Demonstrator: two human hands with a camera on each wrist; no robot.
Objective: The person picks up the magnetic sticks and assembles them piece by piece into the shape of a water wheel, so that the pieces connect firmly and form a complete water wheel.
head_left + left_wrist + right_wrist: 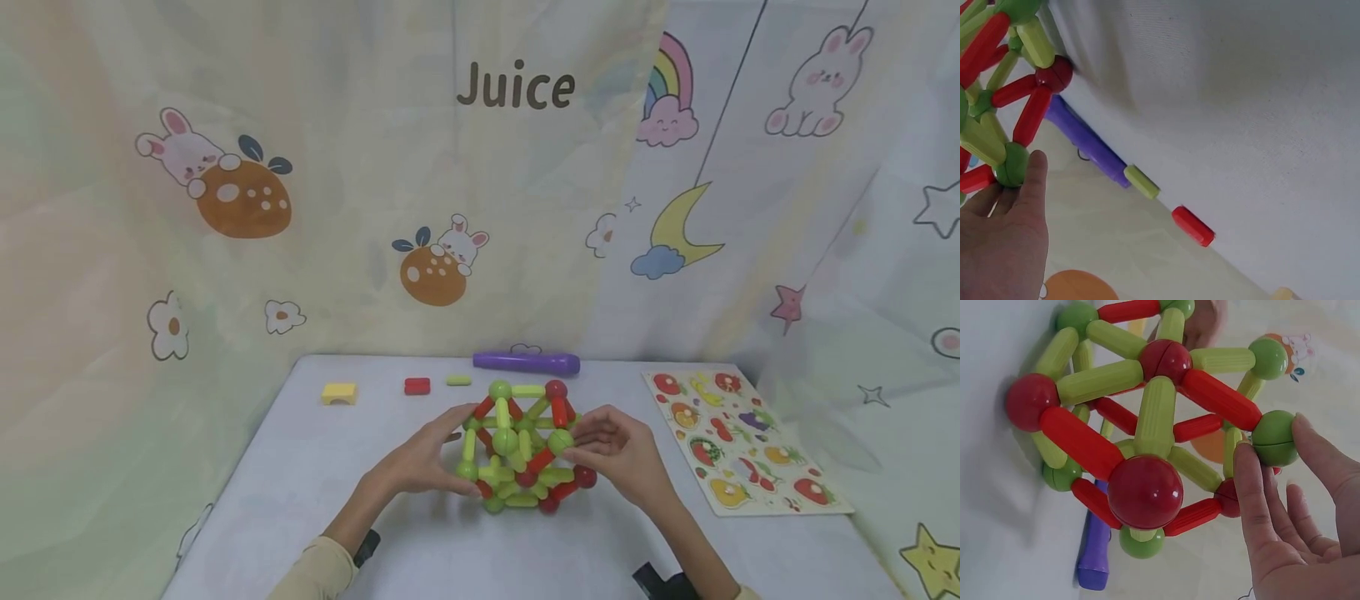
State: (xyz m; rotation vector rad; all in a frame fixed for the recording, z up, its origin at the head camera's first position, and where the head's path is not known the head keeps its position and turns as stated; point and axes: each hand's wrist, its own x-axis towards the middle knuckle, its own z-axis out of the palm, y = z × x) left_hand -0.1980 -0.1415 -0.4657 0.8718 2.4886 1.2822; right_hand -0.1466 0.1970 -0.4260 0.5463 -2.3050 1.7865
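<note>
A cage-like structure of magnetic building rods and balls [527, 477], in red and green, stands in the middle of the white table. My left hand [416, 458] holds its left side, thumb low and fingers higher up. In the left wrist view, fingertips of that hand [1007, 240] meet a green ball [1015, 164] at a corner. On the other side my right hand [628, 450] pinches a green ball [1274, 428] between thumb and fingers. A red rod [1222, 399] joins that ball to a red ball [1165, 361] of the structure.
Behind the structure lies a purple stick-like tube [527, 362]. Loose red rods [417, 386], a green rod [458, 380] and a yellow arched block [340, 393] lie at the back left. A fruit puzzle board [742, 446] lies on the right. Printed curtains [360, 150] hang behind the table.
</note>
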